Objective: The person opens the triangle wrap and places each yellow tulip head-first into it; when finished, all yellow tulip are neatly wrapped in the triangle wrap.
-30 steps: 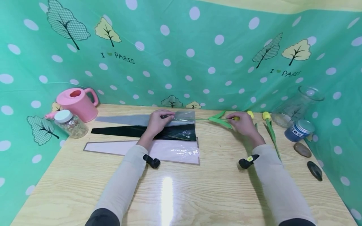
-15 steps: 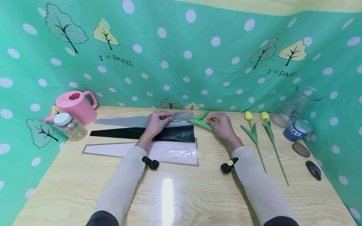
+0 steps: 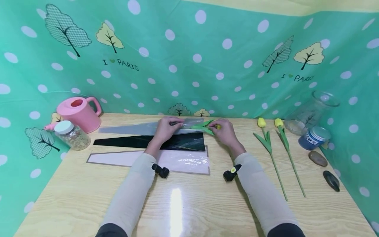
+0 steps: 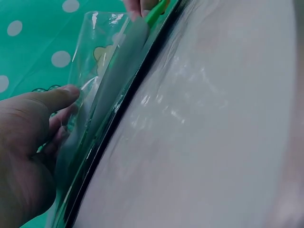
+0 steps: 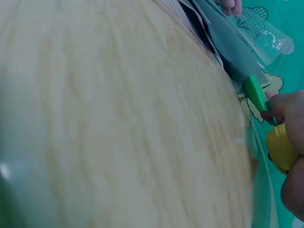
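My left hand pinches the open end of a clear and grey flower sleeve lying at the back of the stack; in the left wrist view its thumb lies on the clear film. My right hand holds a yellow tulip by the stem just below its bloom. Its stem and part of its green leaves lie inside the sleeve, seen through the film, while the bloom stays outside. A black sleeve and a white sleeve lie in front.
Two more yellow tulips lie to the right. Beyond them stand a glass vase and a blue jar, with two stones nearby. A pink watering can and a lidded jar are at left.
My right hand has moved left, sliding the tulip's stem and leaves deeper into the grey sleeve. The left hand has stayed nearly in place, pinching the sleeve.
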`<state>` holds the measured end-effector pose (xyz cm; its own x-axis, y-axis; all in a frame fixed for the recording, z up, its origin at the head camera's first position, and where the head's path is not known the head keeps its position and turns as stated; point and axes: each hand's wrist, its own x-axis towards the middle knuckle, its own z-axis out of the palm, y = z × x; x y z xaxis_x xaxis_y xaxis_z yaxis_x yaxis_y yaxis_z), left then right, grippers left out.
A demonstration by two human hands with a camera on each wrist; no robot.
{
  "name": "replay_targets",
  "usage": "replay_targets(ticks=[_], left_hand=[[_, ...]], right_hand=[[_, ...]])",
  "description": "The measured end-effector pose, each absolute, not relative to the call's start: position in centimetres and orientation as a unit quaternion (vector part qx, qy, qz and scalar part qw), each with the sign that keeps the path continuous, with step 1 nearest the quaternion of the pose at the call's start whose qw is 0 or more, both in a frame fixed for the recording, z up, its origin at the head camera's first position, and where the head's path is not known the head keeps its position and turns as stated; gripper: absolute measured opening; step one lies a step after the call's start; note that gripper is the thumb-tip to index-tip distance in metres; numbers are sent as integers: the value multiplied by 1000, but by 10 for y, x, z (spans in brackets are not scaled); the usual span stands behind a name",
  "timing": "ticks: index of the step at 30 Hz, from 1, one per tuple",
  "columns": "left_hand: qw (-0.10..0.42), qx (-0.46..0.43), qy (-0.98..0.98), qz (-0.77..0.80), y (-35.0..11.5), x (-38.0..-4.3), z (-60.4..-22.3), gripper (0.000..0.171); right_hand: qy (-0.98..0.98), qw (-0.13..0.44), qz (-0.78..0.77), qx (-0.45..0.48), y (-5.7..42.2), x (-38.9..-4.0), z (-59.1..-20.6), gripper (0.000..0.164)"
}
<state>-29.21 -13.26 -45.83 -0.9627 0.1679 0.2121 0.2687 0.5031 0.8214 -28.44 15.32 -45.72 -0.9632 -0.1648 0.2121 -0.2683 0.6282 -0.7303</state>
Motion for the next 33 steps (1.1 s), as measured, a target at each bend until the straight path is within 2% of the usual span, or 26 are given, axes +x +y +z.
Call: replay_targets(ticks=[8, 18, 24, 33], left_hand=[[40, -129, -865, -483, -132, -291, -461, 19], [33, -116, -861, -494, -134, -290, -461, 19], [31, -113, -861, -495, -134, -291, -457, 20], [37, -117, -865, -487, -136, -291, -458, 18]], right_hand=[[-898, 47, 425, 105, 155, -284, -462, 15], [-874, -10, 478, 85, 203, -276, -457, 38], [-881, -5, 462, 103, 218, -277, -457, 34], [-878, 22, 473, 71, 208, -276, -459, 29]])
